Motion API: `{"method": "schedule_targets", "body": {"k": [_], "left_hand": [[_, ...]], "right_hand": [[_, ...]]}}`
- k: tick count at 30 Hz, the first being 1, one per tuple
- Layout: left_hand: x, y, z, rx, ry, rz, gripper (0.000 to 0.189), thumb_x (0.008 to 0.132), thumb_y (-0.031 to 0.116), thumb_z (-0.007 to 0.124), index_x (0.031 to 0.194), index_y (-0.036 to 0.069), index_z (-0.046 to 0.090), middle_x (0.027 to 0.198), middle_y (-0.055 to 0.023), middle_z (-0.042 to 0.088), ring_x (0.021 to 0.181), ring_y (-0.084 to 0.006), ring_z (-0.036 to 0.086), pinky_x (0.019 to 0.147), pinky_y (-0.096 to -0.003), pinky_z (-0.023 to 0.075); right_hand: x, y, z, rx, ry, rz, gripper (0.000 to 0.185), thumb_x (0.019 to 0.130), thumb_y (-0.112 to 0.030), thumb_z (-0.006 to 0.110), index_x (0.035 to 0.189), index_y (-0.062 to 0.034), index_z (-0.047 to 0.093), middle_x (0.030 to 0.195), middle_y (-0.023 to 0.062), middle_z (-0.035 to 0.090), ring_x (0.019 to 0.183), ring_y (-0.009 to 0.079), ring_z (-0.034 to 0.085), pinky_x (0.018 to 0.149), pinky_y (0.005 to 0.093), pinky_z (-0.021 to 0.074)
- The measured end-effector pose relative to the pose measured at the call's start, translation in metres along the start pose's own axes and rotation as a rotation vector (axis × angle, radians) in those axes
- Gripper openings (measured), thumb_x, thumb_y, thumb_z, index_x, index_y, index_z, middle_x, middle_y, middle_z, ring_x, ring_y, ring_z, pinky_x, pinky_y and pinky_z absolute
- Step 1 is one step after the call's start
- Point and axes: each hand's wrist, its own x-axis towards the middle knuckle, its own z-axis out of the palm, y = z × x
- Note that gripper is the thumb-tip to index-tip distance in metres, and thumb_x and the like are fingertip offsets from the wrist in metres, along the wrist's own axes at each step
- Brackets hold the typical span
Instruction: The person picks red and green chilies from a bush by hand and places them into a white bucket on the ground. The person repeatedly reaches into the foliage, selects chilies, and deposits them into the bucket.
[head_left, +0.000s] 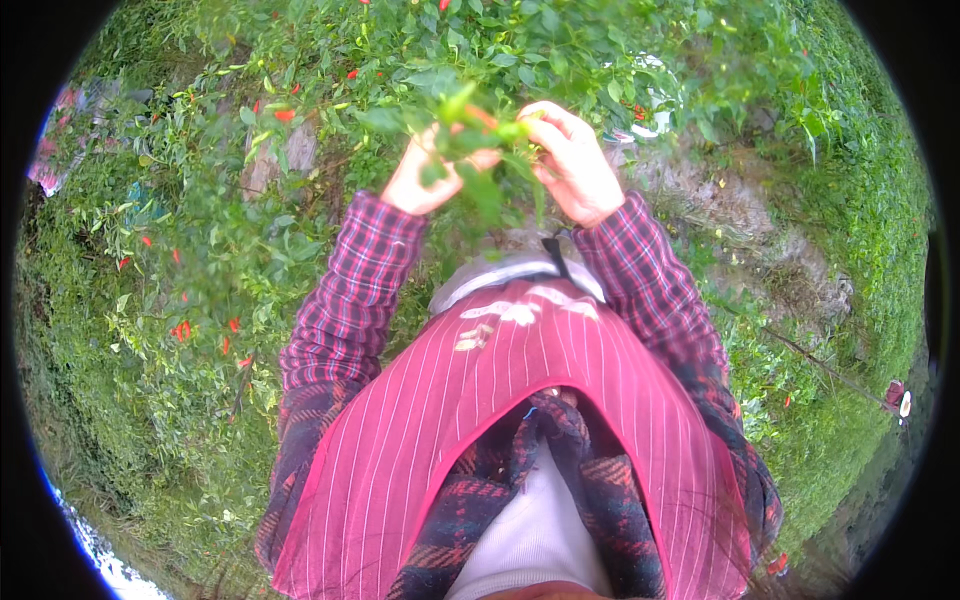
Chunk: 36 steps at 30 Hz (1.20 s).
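Note:
Both my hands are raised among the leaves of a chili pepper plant (480, 187). My left hand (431, 172) is at a leafy stem, its fingers partly hidden by blurred leaves, so its hold cannot be told. An orange-red chili pepper (481, 116) shows between my hands. My right hand (566, 161) pinches the stem end beside that pepper with thumb and fingertips. Below my hands is a whitish bag or container rim (487, 276) with a black strap, at the waist of my red striped apron (525, 337).
Dense chili plants with red peppers (181, 331) stand on both sides. Bare soil or rock (705, 195) shows at the right. A white object (660, 112) is partly hidden behind leaves, upper right. A thin stick or cord (825, 367) runs at the right. Pinkish items (56, 142) lie far left.

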Motion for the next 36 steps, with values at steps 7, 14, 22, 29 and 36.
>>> {"method": "schedule_targets", "body": {"k": [7,14,22,29,36], "left_hand": [[0.006,-0.011,-0.021,-0.323,-0.210,-0.123,0.043,0.090,0.030,0.048,0.123,0.004,0.041,0.125,-0.0202,0.044,0.092,-0.0244,0.057,0.072,-0.0340,0.0549],[0.008,-0.009,-0.006,-0.370,-0.007,-0.043,0.034,0.079,0.009,0.063,0.111,0.003,0.053,0.107,-0.0101,0.055,0.093,-0.0182,0.056,0.079,-0.0296,0.0494],[0.009,-0.003,0.002,-0.255,-0.003,0.177,0.022,0.082,0.009,0.060,0.103,0.004,0.057,0.104,-0.0068,0.058,0.093,-0.0152,0.055,0.079,-0.0266,0.0460],[0.014,0.018,0.023,0.579,0.198,0.211,0.007,0.075,0.007,0.063,0.078,0.002,0.059,0.085,-0.0071,0.059,0.070,-0.0146,0.057,0.064,-0.0275,0.0494],[0.014,0.023,0.037,0.371,0.277,0.005,0.015,0.073,0.010,0.068,0.087,0.005,0.064,0.080,-0.0042,0.060,0.073,-0.0134,0.056,0.072,-0.0274,0.0477]], "right_hand": [[0.001,0.006,-0.004,-0.068,-0.014,-0.030,0.009,0.082,-0.009,0.057,0.090,-0.0059,0.055,0.073,-0.0012,0.053,0.059,0.0047,0.045,0.049,0.0185,0.0354],[0.004,0.021,-0.011,0.419,-0.305,0.109,0.007,0.082,-0.009,0.056,0.086,-0.0050,0.053,0.079,0.0014,0.054,0.062,0.0086,0.051,0.050,0.0204,0.0419],[0.002,0.018,-0.007,-0.062,-0.122,-0.217,0.007,0.082,-0.007,0.057,0.087,-0.0052,0.053,0.079,0.0012,0.056,0.064,0.0054,0.050,0.057,0.0189,0.0423],[0.007,0.022,0.000,-0.534,0.049,-0.584,0.013,0.077,0.008,0.052,0.085,-0.0029,0.052,0.077,0.0013,0.056,0.062,0.0050,0.050,0.052,0.0181,0.0413],[0.004,0.001,-0.019,0.245,0.008,-0.091,0.005,0.082,-0.007,0.053,0.086,-0.0046,0.052,0.087,0.0077,0.056,0.066,0.0110,0.052,0.048,0.0179,0.0390]]}}
